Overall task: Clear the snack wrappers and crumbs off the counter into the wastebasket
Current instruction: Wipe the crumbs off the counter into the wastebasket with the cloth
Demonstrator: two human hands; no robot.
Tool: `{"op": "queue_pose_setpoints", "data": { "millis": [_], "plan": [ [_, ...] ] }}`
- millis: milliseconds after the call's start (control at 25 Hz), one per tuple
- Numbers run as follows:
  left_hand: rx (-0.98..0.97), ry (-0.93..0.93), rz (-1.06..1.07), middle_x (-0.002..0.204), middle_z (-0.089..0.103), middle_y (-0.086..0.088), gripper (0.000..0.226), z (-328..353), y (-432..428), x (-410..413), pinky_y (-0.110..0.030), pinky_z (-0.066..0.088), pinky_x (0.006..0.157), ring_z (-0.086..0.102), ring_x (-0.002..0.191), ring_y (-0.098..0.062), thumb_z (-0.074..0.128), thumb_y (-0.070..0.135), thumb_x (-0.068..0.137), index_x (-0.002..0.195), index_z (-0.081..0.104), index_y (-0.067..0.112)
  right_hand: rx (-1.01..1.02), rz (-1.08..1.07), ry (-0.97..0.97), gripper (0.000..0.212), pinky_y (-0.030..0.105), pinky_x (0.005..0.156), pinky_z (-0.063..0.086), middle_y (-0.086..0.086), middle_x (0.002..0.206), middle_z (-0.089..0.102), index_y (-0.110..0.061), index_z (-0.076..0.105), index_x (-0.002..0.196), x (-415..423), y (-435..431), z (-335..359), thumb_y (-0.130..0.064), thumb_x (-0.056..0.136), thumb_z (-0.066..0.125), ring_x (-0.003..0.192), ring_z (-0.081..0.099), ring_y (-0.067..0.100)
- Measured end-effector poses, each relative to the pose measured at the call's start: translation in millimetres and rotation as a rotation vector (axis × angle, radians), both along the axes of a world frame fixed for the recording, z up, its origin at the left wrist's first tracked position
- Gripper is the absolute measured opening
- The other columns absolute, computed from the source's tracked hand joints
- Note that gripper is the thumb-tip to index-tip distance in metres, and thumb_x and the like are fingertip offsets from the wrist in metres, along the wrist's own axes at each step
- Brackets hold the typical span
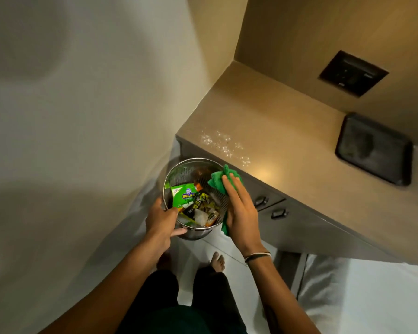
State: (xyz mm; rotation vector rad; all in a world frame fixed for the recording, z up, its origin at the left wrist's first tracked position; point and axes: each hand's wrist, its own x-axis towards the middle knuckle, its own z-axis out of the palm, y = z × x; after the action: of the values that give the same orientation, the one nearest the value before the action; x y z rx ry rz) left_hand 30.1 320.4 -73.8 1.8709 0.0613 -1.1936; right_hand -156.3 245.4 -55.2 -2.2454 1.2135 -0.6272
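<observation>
A round metal mesh wastebasket (179, 170) is held up beside the counter's near-left corner. Inside it lie snack wrappers: a green one (182, 195), a black-and-yellow one (203, 201) and an orange one. My left hand (161, 220) grips the basket's near rim. Pressed against the basket's right rim, my right hand (239, 208) holds a green cloth (218, 180). Pale crumbs (223, 145) are scattered on the beige counter (287, 131) near its left edge, just beyond the basket.
A black tray (374, 149) rests on the counter at the right. A dark socket panel (353, 73) is set in the wall behind. Drawer handles (261, 201) show below the counter edge. A white wall stands on the left; my bare feet are on the pale tiled floor.
</observation>
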Motion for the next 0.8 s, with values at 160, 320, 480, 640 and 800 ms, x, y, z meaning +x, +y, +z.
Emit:
{"op": "queue_pose_setpoints", "data": {
  "millis": [160, 320, 480, 640, 800],
  "plan": [
    [0.020, 0.012, 0.015, 0.133, 0.067, -0.011, 0.057, 4, -14, 7, -0.038, 0.063, 0.048, 0.071, 0.112, -0.040, 0.053, -0.009, 0.090, 0.135, 0.058, 0.027, 0.011, -0.070, -0.066, 0.081, 0.038, 0.129, 0.027, -0.001, 0.171, 0.031, -0.022, 0.037, 0.161, -15, -16, 7, 0.017, 0.091, 0.047, 0.160, 0.027, 0.019],
    [0.021, -0.004, 0.009, 0.133, 0.067, -0.013, 0.057, -1, -24, 14, -0.042, 0.064, 0.052, 0.071, 0.111, -0.041, 0.052, -0.011, 0.088, 0.132, 0.059, 0.026, -0.001, -0.259, -0.104, 0.082, 0.054, 0.127, 0.032, 0.010, 0.166, 0.040, -0.018, 0.037, 0.160, -43, -81, 11, 0.020, 0.088, 0.047, 0.154, 0.037, 0.030],
    [0.021, -0.006, 0.008, 0.137, 0.063, -0.007, 0.057, -2, -27, 19, -0.045, 0.066, 0.057, 0.067, 0.119, -0.040, 0.058, -0.008, 0.094, 0.138, 0.056, 0.028, 0.062, -0.319, -0.019, 0.063, 0.062, 0.121, 0.038, 0.016, 0.161, 0.044, -0.016, 0.034, 0.160, -55, -162, -6, -0.011, 0.098, 0.044, 0.148, 0.042, 0.039],
    [0.026, 0.010, -0.008, 0.135, 0.066, -0.010, 0.055, -9, -27, 26, -0.043, 0.065, 0.054, 0.070, 0.115, -0.039, 0.063, -0.004, 0.094, 0.137, 0.057, 0.029, 0.035, -0.357, 0.228, 0.057, 0.063, 0.129, 0.020, 0.020, 0.166, 0.034, -0.012, 0.031, 0.162, -38, -193, -30, -0.010, 0.106, 0.046, 0.157, 0.024, 0.043],
    [0.061, 0.029, -0.011, 0.128, 0.070, -0.017, 0.058, -12, -30, 31, -0.045, 0.065, 0.055, 0.072, 0.108, -0.042, 0.058, -0.008, 0.088, 0.133, 0.061, 0.029, 0.057, -0.296, 0.233, 0.062, 0.058, 0.130, 0.020, 0.019, 0.170, 0.027, -0.013, 0.027, 0.163, -16, -201, -33, -0.008, 0.106, 0.050, 0.159, 0.020, 0.040]
  ]
}}
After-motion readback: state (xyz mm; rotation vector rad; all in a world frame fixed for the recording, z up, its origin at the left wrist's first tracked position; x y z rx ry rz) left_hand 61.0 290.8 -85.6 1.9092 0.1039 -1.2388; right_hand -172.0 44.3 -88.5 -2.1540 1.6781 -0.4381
